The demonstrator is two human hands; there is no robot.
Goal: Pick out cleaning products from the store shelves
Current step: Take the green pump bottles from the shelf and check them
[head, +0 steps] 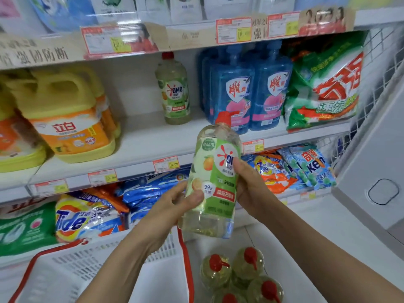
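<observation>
Left grip (168, 206) + right grip (251, 189) both clamped on bottle (209, 171), mid-label | full so kinda heavy, slick stiff plastic | I'd hold the waist, not the pump (223, 117)

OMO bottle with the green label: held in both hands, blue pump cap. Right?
No. The head view shows the OMO bottle held in the left hand and right hand, but its pump cap is red, not blue.
</observation>
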